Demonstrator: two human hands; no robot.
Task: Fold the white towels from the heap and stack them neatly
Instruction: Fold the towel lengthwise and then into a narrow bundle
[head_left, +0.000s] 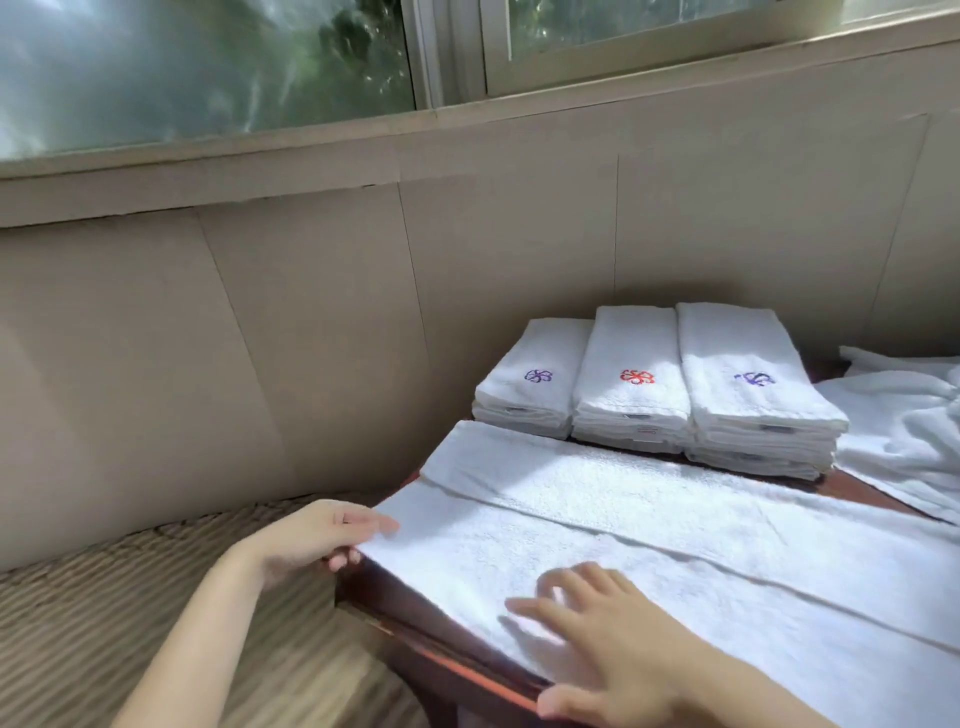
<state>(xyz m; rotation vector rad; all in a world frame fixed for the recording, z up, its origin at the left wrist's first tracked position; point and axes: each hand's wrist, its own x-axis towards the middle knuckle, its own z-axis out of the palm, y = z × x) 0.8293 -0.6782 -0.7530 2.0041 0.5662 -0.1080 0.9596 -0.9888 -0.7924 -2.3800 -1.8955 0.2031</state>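
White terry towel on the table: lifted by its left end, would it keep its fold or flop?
Probably floppy: the white terry towel lies limp with soft creases, so its folded flap would likely fall open. Likely light: the left hand merely pinches its end. Its looped nap probably resists sliding under the flat right hand.

Beige panelled wall (311, 322), window (208, 67) above w/ daylight; striped floor (104, 597).

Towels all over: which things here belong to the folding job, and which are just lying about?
Job: spread towel, left hand pinching its end, right hand flat on it, three folded stacks, unfolded heap.
Just there: wooden table, window, wall panels, striped floor.
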